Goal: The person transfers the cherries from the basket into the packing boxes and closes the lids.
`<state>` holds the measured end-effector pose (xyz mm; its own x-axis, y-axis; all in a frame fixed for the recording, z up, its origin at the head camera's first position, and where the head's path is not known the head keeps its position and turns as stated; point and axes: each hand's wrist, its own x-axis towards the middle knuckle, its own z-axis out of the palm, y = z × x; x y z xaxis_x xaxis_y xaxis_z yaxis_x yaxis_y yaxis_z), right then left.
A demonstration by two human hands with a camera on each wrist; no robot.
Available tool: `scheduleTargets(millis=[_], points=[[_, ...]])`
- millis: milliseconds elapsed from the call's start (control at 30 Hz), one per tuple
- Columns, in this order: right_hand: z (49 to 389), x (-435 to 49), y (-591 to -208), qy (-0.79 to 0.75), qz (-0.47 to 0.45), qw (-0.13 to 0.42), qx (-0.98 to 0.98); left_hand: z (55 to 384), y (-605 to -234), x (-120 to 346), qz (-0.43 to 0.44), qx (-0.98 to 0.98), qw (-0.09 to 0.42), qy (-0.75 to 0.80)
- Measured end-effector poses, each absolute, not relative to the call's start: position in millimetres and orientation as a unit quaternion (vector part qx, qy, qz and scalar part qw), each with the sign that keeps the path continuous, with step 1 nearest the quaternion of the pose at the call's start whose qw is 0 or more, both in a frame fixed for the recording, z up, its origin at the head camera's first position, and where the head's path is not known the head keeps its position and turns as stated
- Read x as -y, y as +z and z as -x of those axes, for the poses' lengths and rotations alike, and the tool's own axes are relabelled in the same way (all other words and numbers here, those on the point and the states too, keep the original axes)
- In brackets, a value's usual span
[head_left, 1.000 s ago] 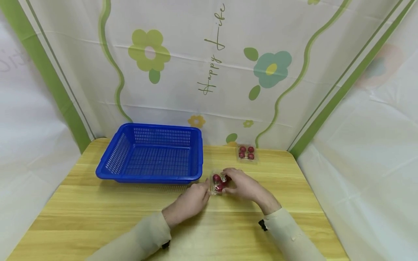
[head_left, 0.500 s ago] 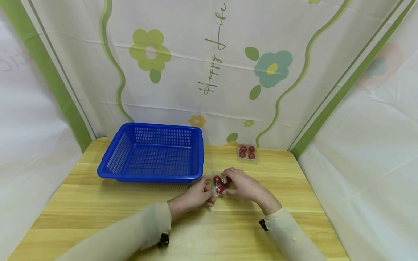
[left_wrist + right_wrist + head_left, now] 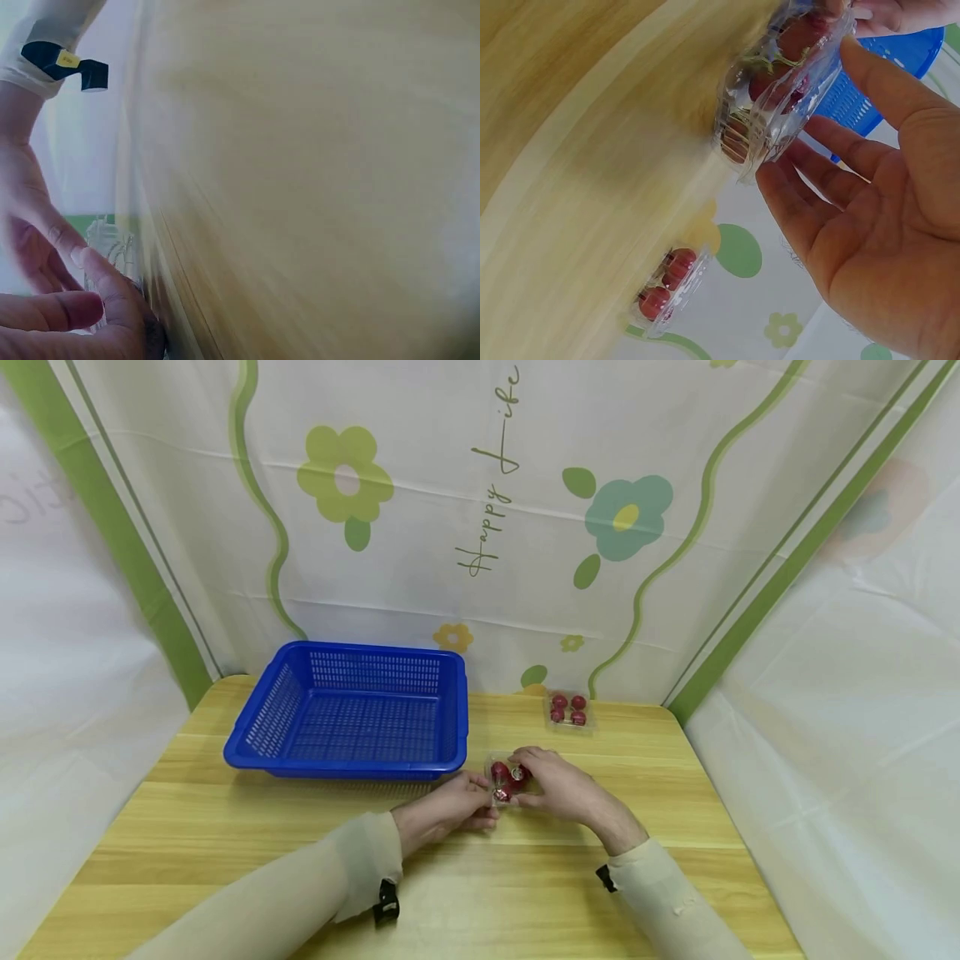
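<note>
A clear plastic clamshell box [image 3: 501,783] with round, dark red fruits inside stands on the wooden table, right of the blue basket. My right hand [image 3: 564,788] holds it from the right, thumb on the near side and fingers on the far side; in the right wrist view the fingertips lie along the lid's rim [image 3: 780,139]. At the box's left edge, my left hand [image 3: 448,805] pinches the plastic with thumb and fingers. In the left wrist view the left hand [image 3: 82,319] largely covers the box.
A blue slotted basket [image 3: 345,770] stands at the back left with nothing in it. Another clear box of red fruits [image 3: 567,711] sits by the back edge of the table [image 3: 480,893]. Behind hangs a flowered cloth [image 3: 420,527].
My left hand has shifted its fingers at the box's left edge, with its forearm turning and the wrist moving slightly right. The right hand and the box have stayed nearly still.
</note>
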<state>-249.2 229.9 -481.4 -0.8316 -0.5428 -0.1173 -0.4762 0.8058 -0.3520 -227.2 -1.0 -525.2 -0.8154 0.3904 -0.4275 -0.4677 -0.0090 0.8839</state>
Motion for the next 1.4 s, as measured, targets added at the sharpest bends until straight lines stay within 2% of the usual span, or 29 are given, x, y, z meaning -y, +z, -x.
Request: scheduleTargets(millis=[233, 467, 567, 767, 867, 1033, 1400], points=[[244, -237, -479, -0.151, 0.256, 0.121, -0.947, 230, -528, 0, 0.053, -0.628, 0.289, 0.721], [234, -249, -481, -0.158, 0.201, 0.101, -0.962, 231, -526, 3, 0.06, -0.625, 0.282, 0.725], [232, -254, -483, -0.196, 0.17, 0.119, -0.958, 231, -525, 2, 0.061, -0.626, 0.28, 0.725], [229, -255, -495, -0.361, 0.122, 0.204, -0.901, 231, -526, 1, 0.056, -0.627, 0.279, 0.725], [229, -254, -504, -0.441, 0.086, 0.226, -0.864, 231, -527, 0, 0.054, -0.627, 0.279, 0.725], [231, -252, -512, -0.506, 0.057, 0.227, -0.83, 232, -528, 0, 0.052, -0.629, 0.277, 0.724], [233, -252, -512, -0.518, 0.045, 0.235, -0.821, 230, -523, -2, 0.035, -0.655, 0.262, 0.707]])
